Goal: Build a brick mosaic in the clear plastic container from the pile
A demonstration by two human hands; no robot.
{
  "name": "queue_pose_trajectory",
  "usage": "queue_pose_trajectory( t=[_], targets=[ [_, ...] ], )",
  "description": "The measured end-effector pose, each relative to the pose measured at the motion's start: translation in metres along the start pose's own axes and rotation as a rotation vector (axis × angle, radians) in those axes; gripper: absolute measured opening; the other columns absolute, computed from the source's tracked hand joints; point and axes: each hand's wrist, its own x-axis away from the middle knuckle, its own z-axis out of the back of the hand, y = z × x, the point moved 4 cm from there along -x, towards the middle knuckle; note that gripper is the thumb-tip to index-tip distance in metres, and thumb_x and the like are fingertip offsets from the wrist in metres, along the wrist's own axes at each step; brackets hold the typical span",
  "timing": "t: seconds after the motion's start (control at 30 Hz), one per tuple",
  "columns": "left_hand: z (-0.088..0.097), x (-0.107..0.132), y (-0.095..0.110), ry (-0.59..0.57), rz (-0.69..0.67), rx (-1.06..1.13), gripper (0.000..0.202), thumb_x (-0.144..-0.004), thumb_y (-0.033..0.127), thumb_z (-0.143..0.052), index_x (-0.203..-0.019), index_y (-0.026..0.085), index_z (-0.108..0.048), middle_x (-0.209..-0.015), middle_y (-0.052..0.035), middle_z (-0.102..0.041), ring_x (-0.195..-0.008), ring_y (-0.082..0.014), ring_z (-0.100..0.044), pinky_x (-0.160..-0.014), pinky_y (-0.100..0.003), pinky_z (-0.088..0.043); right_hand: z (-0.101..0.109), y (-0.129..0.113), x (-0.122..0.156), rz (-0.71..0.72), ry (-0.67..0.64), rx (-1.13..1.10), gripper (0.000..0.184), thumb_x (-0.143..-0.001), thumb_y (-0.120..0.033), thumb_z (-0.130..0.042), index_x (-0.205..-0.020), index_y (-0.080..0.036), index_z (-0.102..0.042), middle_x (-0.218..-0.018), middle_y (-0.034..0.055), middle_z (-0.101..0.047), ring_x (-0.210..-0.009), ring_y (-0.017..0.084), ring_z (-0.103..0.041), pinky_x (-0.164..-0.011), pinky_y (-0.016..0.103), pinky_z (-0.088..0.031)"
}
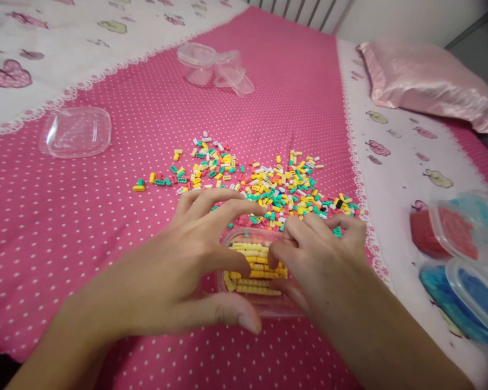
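A small clear plastic tub [255,306] sits on the pink dotted bedspread in front of me, filled with rows of yellow bricks [250,271]. My left hand [195,260] curves around the tub's left side, fingers spread and arched over its rim, thumb along the near edge. My right hand [319,254] hovers over the tub's right side with fingers curled and pinched together above the yellow bricks; what they hold is hidden. Just beyond lies a scattered pile of tiny bricks [264,181] in yellow, green, red and white.
A clear lid [76,131] lies at the left. Clear empty tubs [213,67] stand farther back. At the right edge sit closed tubs of red bricks [443,233] and blue bricks [463,298]. A pink satin pillow [427,81] lies at the back right.
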Motion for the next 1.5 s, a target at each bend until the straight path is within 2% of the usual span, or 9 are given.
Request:
queue_pose_trajectory(
  t=[0.1, 0.2, 0.37, 0.67, 0.8, 0.97, 1.1, 1.37, 1.5],
  targets=[
    [-0.002, 0.000, -0.001, -0.011, 0.010, 0.019, 0.039, -0.090, 0.070, -0.053, -0.100, 0.041, -0.077, -0.150, 0.0030, -0.044, -0.138, -0.0325, -0.033, -0.112, -0.056, -0.032, 0.002, 0.002, 0.001, 0.052, -0.024, -0.029, 0.014, -0.080, -0.013, -0.069, -0.075, -0.026, -0.067, -0.081, -0.0004, -0.064, -0.082, 0.022, -0.058, -0.081, 0.043, -0.027],
    [-0.004, 0.000, -0.003, -0.025, 0.018, 0.002, 0.039, -0.090, 0.071, -0.052, -0.104, 0.043, -0.076, -0.149, 0.0034, -0.045, -0.137, -0.0333, -0.034, -0.112, -0.056, -0.031, 0.003, 0.004, 0.001, 0.033, -0.049, -0.029, 0.016, -0.077, -0.011, -0.069, -0.075, -0.026, -0.066, -0.079, -0.0018, -0.062, -0.082, 0.021, -0.056, -0.081, 0.042, -0.027],
    [-0.004, 0.000, -0.005, -0.054, 0.002, -0.091, 0.049, -0.093, 0.071, -0.045, -0.095, 0.036, -0.078, -0.147, -0.0004, -0.048, -0.136, -0.0357, -0.036, -0.109, -0.059, -0.030, 0.004, 0.002, 0.001, 0.023, -0.053, -0.036, 0.016, -0.076, -0.010, -0.069, -0.074, -0.026, -0.065, -0.078, -0.0019, -0.061, -0.082, 0.019, -0.055, -0.083, 0.041, -0.028],
    [0.002, 0.001, -0.006, 0.018, -0.027, -0.148, 0.049, -0.097, 0.065, -0.042, -0.100, 0.032, -0.077, -0.148, -0.0044, -0.047, -0.139, -0.0358, -0.036, -0.111, -0.059, -0.029, 0.007, 0.003, 0.000, 0.010, -0.059, -0.116, 0.017, -0.082, -0.011, -0.064, -0.076, -0.026, -0.067, -0.079, -0.0009, -0.061, -0.081, 0.020, -0.053, -0.082, 0.043, -0.026],
    [0.002, 0.001, -0.006, 0.023, -0.029, -0.187, 0.050, -0.098, 0.065, -0.041, -0.099, 0.032, -0.078, -0.147, -0.0053, -0.048, -0.139, -0.0363, -0.035, -0.111, -0.060, -0.027, 0.009, -0.001, -0.004, 0.036, -0.024, -0.176, 0.018, -0.087, -0.012, -0.063, -0.075, -0.025, -0.068, -0.078, -0.0009, -0.058, -0.079, 0.018, -0.050, -0.082, 0.041, -0.026],
    [-0.001, 0.000, -0.007, 0.006, -0.018, -0.187, 0.049, -0.097, 0.067, -0.042, -0.099, 0.034, -0.078, -0.148, -0.0034, -0.048, -0.137, -0.0367, -0.038, -0.108, -0.060, -0.030, 0.010, -0.010, -0.006, 0.118, 0.072, -0.333, 0.022, -0.092, -0.023, -0.068, -0.070, -0.026, -0.068, -0.070, -0.0036, -0.046, -0.071, 0.015, -0.041, -0.080, 0.038, -0.024],
    [0.000, 0.000, -0.007, 0.009, -0.019, -0.166, 0.049, -0.097, 0.067, -0.042, -0.096, 0.034, -0.078, -0.148, -0.0024, -0.049, -0.137, -0.0365, -0.038, -0.110, -0.060, -0.029, 0.009, -0.013, -0.004, 0.124, 0.094, -0.375, 0.026, -0.094, -0.028, -0.067, -0.068, -0.027, -0.069, -0.071, -0.0024, -0.046, -0.073, 0.016, -0.041, -0.078, 0.038, -0.022],
    [0.013, 0.005, -0.011, 0.109, 0.007, -0.095, 0.037, -0.101, 0.052, -0.044, -0.098, 0.030, -0.074, -0.149, -0.0004, -0.048, -0.134, -0.0330, -0.043, -0.111, -0.053, -0.030, 0.005, -0.013, -0.003, 0.139, 0.028, -0.328, 0.013, -0.087, -0.021, -0.073, -0.079, -0.031, -0.075, -0.075, -0.0010, -0.054, -0.081, 0.018, -0.046, -0.079, 0.038, -0.023],
    [0.018, 0.007, -0.011, 0.160, 0.047, -0.087, 0.040, -0.101, 0.054, -0.042, -0.092, 0.031, -0.073, -0.144, -0.0002, -0.052, -0.130, -0.0314, -0.043, -0.113, -0.052, -0.029, 0.003, -0.014, -0.002, 0.145, 0.048, -0.329, 0.013, -0.089, -0.020, -0.069, -0.087, -0.031, -0.075, -0.075, -0.0012, -0.055, -0.081, 0.018, -0.047, -0.078, 0.038, -0.023]
  ],
)
